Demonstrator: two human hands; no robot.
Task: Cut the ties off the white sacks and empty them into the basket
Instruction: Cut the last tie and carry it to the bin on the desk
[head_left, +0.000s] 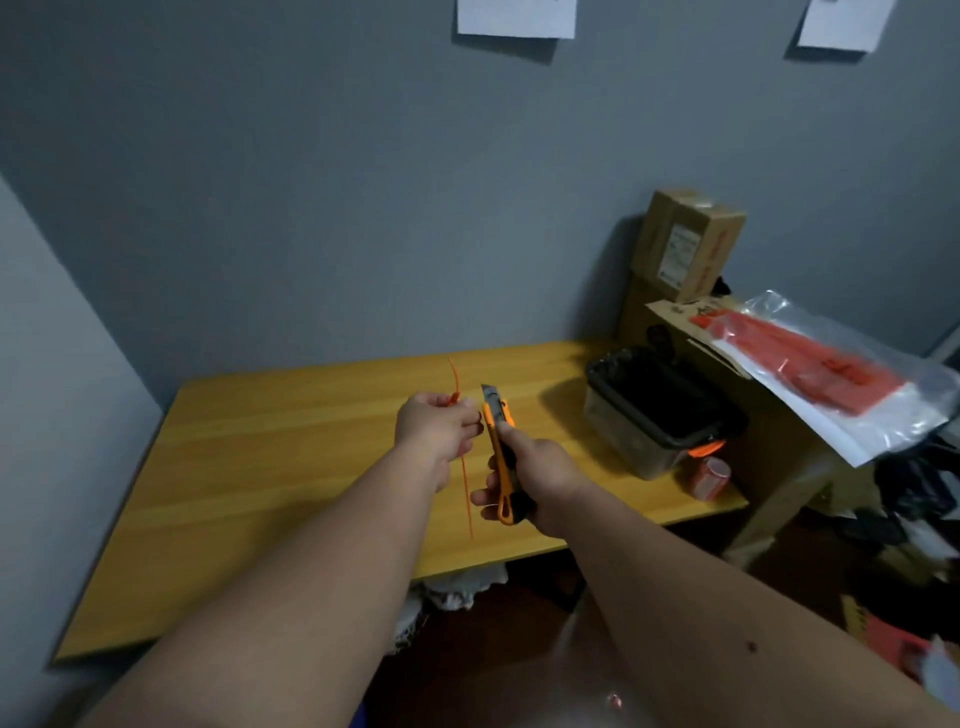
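My left hand (434, 427) is closed on a thin orange cable tie (466, 483) whose ends stick out above and below the fist. My right hand (537, 480) grips an orange utility knife (500, 452) with its blade out and pointing up, close beside the left hand. Both hands hover over the wooden table (270, 467). A clear basket lined with a black bag (654, 410) stands at the table's right end. A bit of white fabric (457, 590) shows under the table's front edge; whether it is a sack I cannot tell.
Cardboard boxes (685, 244) are stacked at the back right. A clear plastic bag of orange ties (831, 369) lies on a box to the right. A small red roll (709, 479) sits by the basket. Clutter covers the floor at the right.
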